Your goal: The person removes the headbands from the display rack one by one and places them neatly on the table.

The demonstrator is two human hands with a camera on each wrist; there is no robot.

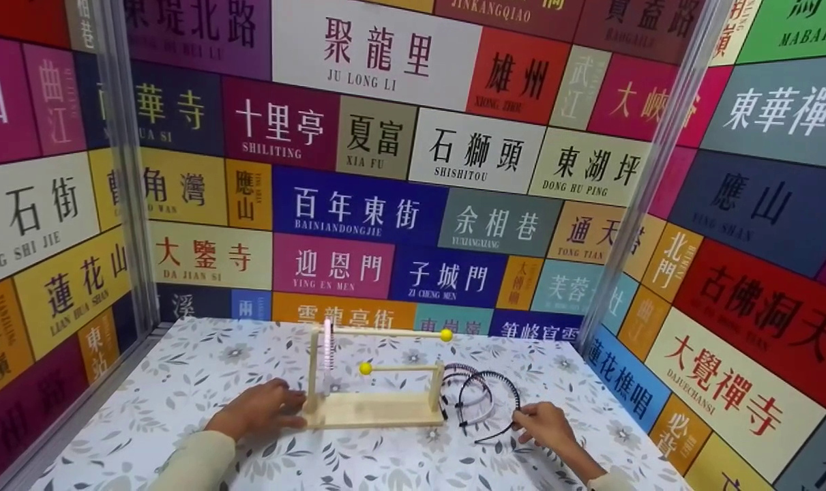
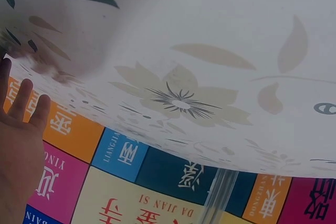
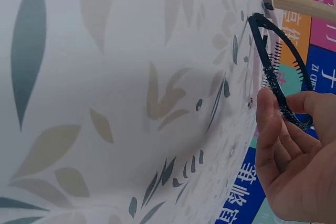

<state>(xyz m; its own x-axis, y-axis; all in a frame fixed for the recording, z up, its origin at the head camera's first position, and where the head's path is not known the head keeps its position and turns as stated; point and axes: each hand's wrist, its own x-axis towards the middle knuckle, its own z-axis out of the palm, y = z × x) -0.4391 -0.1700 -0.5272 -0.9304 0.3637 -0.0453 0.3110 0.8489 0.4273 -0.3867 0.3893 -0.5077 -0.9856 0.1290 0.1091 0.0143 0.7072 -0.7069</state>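
A black toothed headband (image 1: pixel 520 402) is pinched between the thumb and fingers of my right hand (image 1: pixel 548 431); it stands tilted just above or on the table. In the right wrist view the same headband (image 3: pixel 269 69) rises from the fingertips. My left hand (image 1: pixel 259 408) lies at the left end of a wooden stand (image 1: pixel 378 411), its fingertips at the base and post. Three of its fingers look straight in the left wrist view. Two rods with yellow ball ends reach from the stand's posts. A pink headband (image 1: pixel 329 344) hangs on the upper rod (image 1: pixel 385 332).
Behind the black headband, more headbands (image 1: pixel 484 409), one pale and one dark pinkish, lie beside the stand's right end. A white leaf-patterned cloth (image 1: pixel 358 460) covers the table. Walls with colourful printed signs (image 1: pixel 358 204) rise at the back and both sides.
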